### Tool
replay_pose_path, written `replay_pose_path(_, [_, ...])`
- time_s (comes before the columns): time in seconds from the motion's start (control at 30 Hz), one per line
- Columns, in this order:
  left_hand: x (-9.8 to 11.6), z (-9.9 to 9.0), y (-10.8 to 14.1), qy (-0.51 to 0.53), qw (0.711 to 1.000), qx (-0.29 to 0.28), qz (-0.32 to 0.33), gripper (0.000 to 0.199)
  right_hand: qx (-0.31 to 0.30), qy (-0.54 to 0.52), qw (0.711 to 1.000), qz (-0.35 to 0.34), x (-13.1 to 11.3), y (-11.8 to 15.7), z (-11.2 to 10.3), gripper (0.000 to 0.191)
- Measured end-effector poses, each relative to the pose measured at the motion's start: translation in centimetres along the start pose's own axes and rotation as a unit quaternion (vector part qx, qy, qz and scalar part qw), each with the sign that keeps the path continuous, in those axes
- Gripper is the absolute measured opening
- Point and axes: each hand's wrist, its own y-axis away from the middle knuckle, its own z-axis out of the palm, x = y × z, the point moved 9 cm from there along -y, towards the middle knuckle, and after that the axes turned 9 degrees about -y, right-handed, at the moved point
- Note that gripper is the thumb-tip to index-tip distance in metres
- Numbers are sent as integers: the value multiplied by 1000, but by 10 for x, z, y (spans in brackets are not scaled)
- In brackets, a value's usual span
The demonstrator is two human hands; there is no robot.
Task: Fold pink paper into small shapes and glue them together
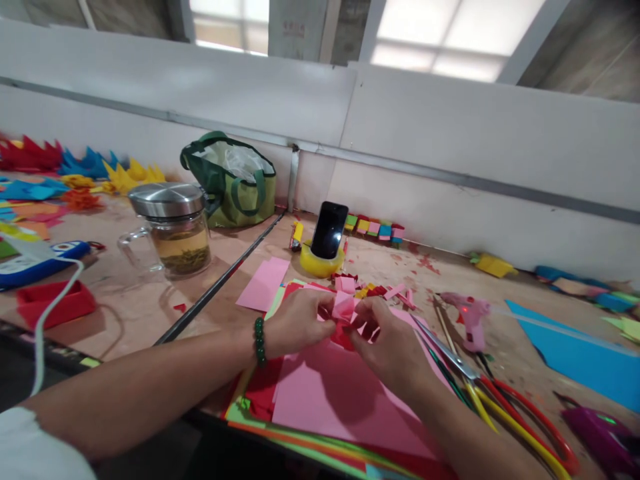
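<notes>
A small pink and red folded piece point(343, 307) is held between my two hands, above a stack of coloured sheets with a large pink sheet point(345, 393) on top. My left hand point(303, 321), with a green bead bracelet at the wrist, pinches the piece's left side. On its right side, the fingers of my right hand point(387, 340) are curled against the piece. Small pink, red and yellow paper bits point(373, 291) lie just behind the hands. Scissors point(465, 368) with red and yellow handles lie to the right of my right hand.
A phone point(330, 230) leans in a yellow tape roll point(322, 261). A glass tea mug point(180, 233) and green bag point(245, 190) stand left. A pink glue gun point(470, 317) and blue sheet point(575, 353) lie right, a red box point(56, 305) far left.
</notes>
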Motion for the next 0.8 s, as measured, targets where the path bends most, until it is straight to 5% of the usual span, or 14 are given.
replay_pose_path(0.33, [-9,5,-2,43,999,-24,-21,9,7,-89,992,-85,-11,2,-4,11])
replay_pose_path(0.57, [-6,5,-3,98,994,-35,-17,13,2,-105,994,-11,4,-3,-8,13])
replay_pose_path(0.8, [-11,1,-5,69,997,-21,-39,5,-30,-121,990,-69,-5,-1,-2,14])
